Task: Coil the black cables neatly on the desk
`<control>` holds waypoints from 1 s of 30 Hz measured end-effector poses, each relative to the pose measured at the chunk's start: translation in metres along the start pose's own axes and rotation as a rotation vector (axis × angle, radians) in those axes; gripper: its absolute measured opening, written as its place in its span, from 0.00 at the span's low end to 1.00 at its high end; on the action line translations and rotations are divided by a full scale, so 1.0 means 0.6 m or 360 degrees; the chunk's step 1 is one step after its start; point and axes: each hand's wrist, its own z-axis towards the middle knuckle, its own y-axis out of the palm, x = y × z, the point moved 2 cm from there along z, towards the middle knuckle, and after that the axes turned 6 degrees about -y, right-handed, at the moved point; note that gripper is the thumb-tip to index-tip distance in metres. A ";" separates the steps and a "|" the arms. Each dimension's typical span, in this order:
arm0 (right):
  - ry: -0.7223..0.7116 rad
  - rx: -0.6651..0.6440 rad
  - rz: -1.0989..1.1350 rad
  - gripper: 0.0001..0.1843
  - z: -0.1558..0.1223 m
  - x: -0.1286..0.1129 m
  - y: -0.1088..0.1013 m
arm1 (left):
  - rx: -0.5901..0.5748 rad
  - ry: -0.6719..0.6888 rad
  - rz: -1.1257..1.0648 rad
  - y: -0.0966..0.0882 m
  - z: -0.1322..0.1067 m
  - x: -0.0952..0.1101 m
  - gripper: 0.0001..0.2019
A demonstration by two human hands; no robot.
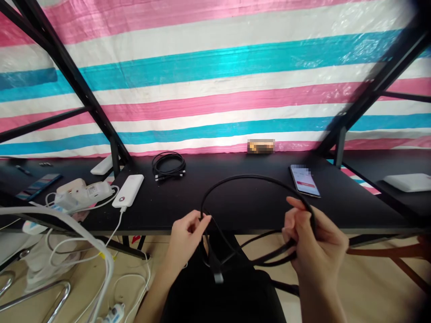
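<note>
A black cable [251,178] arches in a loop above the front edge of the black table [235,204]. My left hand [186,237] pinches the loop's left end, and a plug end [217,276] dangles below it. My right hand [313,244] is closed round the loop's right side and several gathered strands. Both hands hover just in front of the table edge, over my dark lap.
On the table lie a coiled black cable [168,167], a white power bank [128,190] with a white lead, a lit phone [305,180] and a white charger bundle [84,192]. Black frame struts [72,76] rise at left and right. White cables and a chair frame crowd the floor at left.
</note>
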 end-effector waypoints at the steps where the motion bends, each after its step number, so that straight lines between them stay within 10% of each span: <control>1: -0.0035 0.0064 -0.0002 0.12 0.001 -0.001 0.000 | 0.0080 -0.0019 -0.0042 -0.005 0.000 -0.010 0.12; 5: -0.0190 0.0138 0.0029 0.11 -0.002 -0.007 0.006 | 0.0261 -0.0109 -0.0254 -0.016 0.001 -0.023 0.18; 12: -0.0112 0.0136 -0.0040 0.13 -0.004 -0.004 0.018 | -0.0327 -0.0343 -0.0761 0.010 -0.011 -0.012 0.18; 22: 0.0273 0.0499 0.0417 0.14 0.063 0.033 -0.072 | 0.0972 -0.0012 -0.0947 -0.119 -0.010 -0.050 0.14; 30: 0.0182 0.0381 0.0335 0.10 0.075 0.037 -0.115 | 0.1496 0.0015 -0.0543 -0.143 -0.019 -0.070 0.14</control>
